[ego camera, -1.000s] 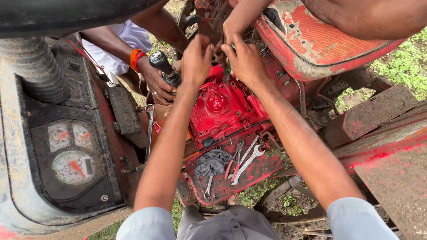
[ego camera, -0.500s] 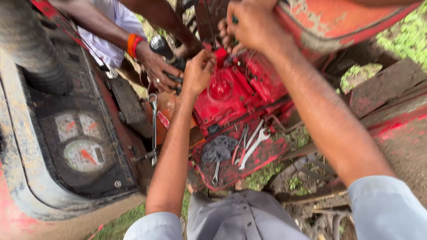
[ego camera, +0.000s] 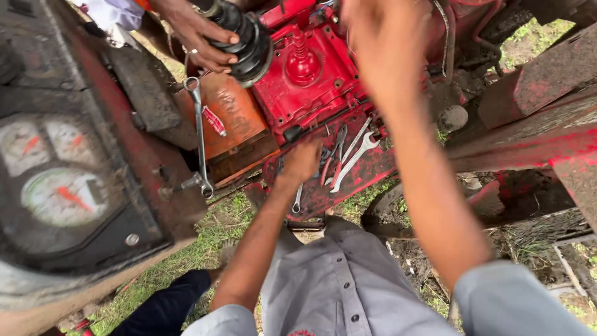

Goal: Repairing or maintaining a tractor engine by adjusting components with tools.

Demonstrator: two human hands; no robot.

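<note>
Outdoors over grass, a red machine's footplate (ego camera: pixel 367 171) held spanners (ego camera: pixel 351 155). The left hand (ego camera: pixel 303 163) reached there, grip hidden; the right hand (ego camera: pixel 379 43), at twelve o'clock, was too blurred to judge. The spanners looked stiff, likely oily; best gripped mid-shank.

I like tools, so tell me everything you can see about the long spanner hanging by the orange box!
The long spanner is slim, silvery metal with a ring at each end. It stands almost upright, leaning against the front of the rusty orange box. Its lower ring sits beside a bolt on the dark panel. No hand touches it; another person's hand holds a black rubber boot just above.
</note>
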